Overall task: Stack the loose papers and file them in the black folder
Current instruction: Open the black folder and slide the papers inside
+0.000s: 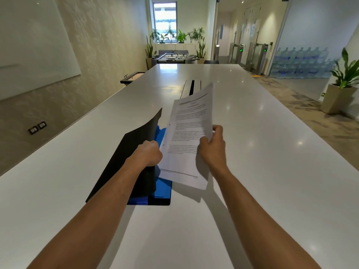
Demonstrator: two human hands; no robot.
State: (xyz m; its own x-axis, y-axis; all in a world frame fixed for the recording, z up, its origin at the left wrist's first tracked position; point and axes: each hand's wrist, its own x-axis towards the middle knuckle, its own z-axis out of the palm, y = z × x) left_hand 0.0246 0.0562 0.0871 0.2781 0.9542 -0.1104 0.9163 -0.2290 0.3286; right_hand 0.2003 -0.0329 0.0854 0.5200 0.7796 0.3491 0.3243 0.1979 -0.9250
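A black folder (124,162) lies on the white table (272,152) in front of me, its front cover lifted up to the left. My left hand (148,154) grips the edge of that raised cover. Blue inner pockets (162,193) show inside the folder. My right hand (212,146) pinches a stack of printed white papers (186,136) at its right edge and holds it tilted above the folder's open right side. The stack's lower left corner overlaps the blue interior.
A dark cable slot (192,88) is set into the table's middle, just beyond the papers. Potted plants (342,88) stand on the floor to the right. A whiteboard (33,45) hangs on the left wall. A foosball table (172,56) sits at the far end.
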